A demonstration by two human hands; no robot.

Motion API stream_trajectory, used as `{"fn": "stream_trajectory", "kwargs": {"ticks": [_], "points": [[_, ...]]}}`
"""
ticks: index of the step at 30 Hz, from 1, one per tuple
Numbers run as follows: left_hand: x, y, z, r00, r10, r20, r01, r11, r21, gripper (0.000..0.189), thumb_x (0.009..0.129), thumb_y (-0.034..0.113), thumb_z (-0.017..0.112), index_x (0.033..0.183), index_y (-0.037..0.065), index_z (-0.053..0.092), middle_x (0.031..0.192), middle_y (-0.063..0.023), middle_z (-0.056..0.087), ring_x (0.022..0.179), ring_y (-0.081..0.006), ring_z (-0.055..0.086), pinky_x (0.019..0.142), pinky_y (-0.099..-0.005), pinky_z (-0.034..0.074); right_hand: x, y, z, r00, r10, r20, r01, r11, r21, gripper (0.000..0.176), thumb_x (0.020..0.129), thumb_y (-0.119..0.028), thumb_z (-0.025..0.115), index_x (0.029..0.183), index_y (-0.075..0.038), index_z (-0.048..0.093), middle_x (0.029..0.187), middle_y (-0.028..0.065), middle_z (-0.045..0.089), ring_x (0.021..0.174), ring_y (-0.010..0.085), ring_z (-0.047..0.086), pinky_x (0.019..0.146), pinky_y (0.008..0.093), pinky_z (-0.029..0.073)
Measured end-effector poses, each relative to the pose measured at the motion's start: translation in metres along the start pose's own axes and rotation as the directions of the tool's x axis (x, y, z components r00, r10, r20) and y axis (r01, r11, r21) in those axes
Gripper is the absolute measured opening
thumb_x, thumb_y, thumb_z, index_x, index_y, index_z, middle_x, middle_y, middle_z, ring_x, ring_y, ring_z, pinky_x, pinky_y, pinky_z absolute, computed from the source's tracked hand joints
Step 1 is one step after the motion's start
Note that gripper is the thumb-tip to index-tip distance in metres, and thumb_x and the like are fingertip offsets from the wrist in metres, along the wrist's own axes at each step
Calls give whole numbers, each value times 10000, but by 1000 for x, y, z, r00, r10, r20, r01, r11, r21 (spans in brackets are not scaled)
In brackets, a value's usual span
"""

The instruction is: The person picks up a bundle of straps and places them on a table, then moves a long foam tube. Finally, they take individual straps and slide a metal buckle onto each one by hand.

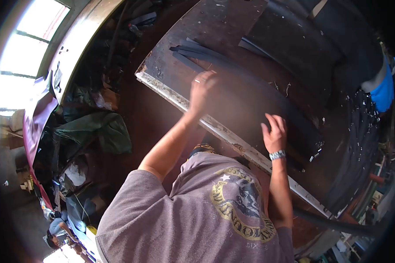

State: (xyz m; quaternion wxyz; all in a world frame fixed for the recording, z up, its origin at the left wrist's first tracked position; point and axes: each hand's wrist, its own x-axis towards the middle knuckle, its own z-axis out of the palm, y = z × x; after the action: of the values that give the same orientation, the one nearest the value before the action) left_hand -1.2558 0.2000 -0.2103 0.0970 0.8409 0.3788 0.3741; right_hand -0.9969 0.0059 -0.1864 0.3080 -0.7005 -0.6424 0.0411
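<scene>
My left hand (pixel 202 91), with a ring on one finger, is over the near edge of the dark table (pixel 162 57). Its fingertips are blurred and point down beside the dark strips (pixel 197 51); whether they grip anything cannot be made out. Farther right, my right hand (pixel 275 135) has its fingers apart and nothing visible in it. A patterned band (pixel 277 154) circles that wrist. Long dark strips of sheet material lie lengthwise across the tabletop beyond both hands.
A large dark sheet (pixel 294 48) covers the table's far side. Many dark strips (pixel 353 144) hang at the right end. The worn pale table edge (pixel 228 136) runs in front of me. Green sheeting (pixel 103 131) and clutter lie left. Another person (pixel 59 228) is at lower left.
</scene>
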Motion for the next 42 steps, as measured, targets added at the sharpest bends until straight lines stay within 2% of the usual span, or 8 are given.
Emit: {"fn": "stream_trajectory", "kwargs": {"ticks": [3,5,7,10,16,23,33,42], "points": [[7,-69,-38,970,-122,-210,145,984,100,308,810,-20,686,1105,58,721,1176,-143,687,1146,-340,624,1019,-446,469,16,-4,22,994,2,107,1,1000,-26,371,839,-158,782,1194,-93,697,1111,83,623,1053,322,591,905,456,484],[1,-95,-69,913,-357,-198,391,904,174,285,857,31,704,1139,68,715,1185,-134,680,1154,-334,610,1034,-428,458,20,-6,25,991,15,132,-7,998,-61,345,861,-202,770,1183,-97,703,1115,73,623,1051,309,591,896,457,481],[-11,-110,-81,880,-438,-183,469,863,186,278,873,101,737,1149,78,711,1198,-129,673,1165,-333,599,1035,-430,457,25,-12,26,990,13,138,-1,996,-84,332,871,-212,762,1178,-97,705,1110,69,626,1050,305,592,895,457,482],[-30,-93,-75,911,-380,-160,408,886,219,379,852,283,798,1153,82,688,1268,-116,623,1238,-350,531,1068,-473,417,37,-19,39,996,-20,89,26,998,-64,309,881,-217,753,1161,-95,710,1098,71,631,1050,305,593,895,455,482],[-59,-45,-29,808,-576,-123,588,774,235,855,748,461,875,1423,82,512,1577,-204,354,1484,-417,269,1214,-537,242,103,-70,101,983,-174,53,173,985,25,229,900,-190,721,1107,-93,724,1054,76,658,1011,307,612,880,450,496],[-61,-44,-41,775,-627,-83,631,758,166,831,758,451,871,1415,83,519,1604,-197,327,1507,-396,242,1222,-538,198,156,-98,158,952,-249,177,248,968,25,228,914,-173,698,1130,-108,731,1069,73,638,1012,294,597,907,430,488],[-64,-49,-39,771,-631,-79,636,759,141,843,747,459,885,1415,103,514,1609,-175,315,1502,-383,240,1219,-548,185,105,-55,83,932,-142,332,165,986,-40,231,888,-94,691,1117,-76,721,1062,99,633,1016,315,586,924,440,486],[-59,-43,-45,755,-653,-64,655,746,118,802,769,422,876,1416,102,528,1610,-164,335,1502,-376,244,1221,-536,186,132,-110,122,962,-184,204,170,982,84,294,902,-138,716,1185,-70,676,1079,124,639,1012,328,601,902,447,498]]}}
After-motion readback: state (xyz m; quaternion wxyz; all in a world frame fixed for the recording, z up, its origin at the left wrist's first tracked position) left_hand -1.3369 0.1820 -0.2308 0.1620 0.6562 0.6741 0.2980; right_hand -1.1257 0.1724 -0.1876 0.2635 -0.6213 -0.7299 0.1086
